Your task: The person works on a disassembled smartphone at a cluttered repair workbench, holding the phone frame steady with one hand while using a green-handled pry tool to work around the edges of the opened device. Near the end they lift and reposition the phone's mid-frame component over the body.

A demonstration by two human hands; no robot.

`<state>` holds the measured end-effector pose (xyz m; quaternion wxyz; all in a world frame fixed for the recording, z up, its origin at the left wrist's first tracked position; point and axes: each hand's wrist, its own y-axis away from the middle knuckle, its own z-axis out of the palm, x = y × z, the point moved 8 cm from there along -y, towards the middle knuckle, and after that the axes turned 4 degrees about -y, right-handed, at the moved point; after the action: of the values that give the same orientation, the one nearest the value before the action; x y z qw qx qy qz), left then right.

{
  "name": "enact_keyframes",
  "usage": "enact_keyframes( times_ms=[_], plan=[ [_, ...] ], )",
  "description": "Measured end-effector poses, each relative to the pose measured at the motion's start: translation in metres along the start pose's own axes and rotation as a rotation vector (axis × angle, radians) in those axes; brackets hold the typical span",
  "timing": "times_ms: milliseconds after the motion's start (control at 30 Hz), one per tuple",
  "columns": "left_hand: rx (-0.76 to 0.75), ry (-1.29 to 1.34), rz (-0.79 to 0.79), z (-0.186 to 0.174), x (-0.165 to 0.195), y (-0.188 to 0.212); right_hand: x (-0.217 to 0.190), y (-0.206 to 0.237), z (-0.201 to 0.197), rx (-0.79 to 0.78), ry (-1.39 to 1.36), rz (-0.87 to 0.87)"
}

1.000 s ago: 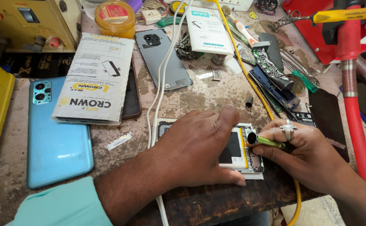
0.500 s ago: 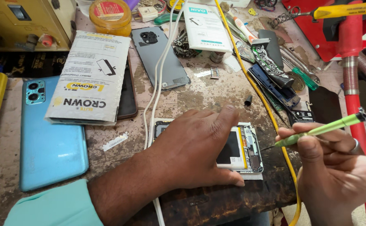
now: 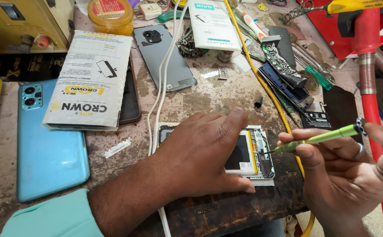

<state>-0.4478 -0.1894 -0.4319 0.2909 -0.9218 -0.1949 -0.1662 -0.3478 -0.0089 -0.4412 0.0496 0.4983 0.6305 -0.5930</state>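
You are pressing an opened phone (image 3: 255,151) flat on the worn desk (image 3: 226,94) while aiming a green screwdriver (image 3: 320,137) at it.

Your left hand (image 3: 200,153) is lying open-palmed across the phone; your right hand (image 3: 345,175) is pinching the screwdriver, its tip nearing the phone's right edge. Keeping the phone pinned and the tip steady is probably wise.
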Motion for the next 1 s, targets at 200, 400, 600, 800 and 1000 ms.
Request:
enact_keyframes(
  times_ms=[200,400,600,800,1000],
  plan=[
    [0.015,0.006,0.004,-0.001,0.000,0.001,-0.003,-0.002,0.003,-0.025,0.024,-0.013],
    [0.002,0.000,0.002,0.000,0.000,0.001,-0.003,-0.002,0.004,-0.031,0.032,-0.018],
    [0.001,0.007,-0.011,-0.001,0.000,0.001,-0.006,-0.009,0.009,-0.044,0.081,0.039],
    [-0.009,0.008,-0.014,-0.001,0.000,0.001,-0.018,-0.024,0.011,-0.133,0.066,0.025],
    [-0.004,-0.014,0.042,-0.003,0.004,0.001,-0.021,-0.036,0.026,-0.408,-0.165,-0.020]
  ],
)
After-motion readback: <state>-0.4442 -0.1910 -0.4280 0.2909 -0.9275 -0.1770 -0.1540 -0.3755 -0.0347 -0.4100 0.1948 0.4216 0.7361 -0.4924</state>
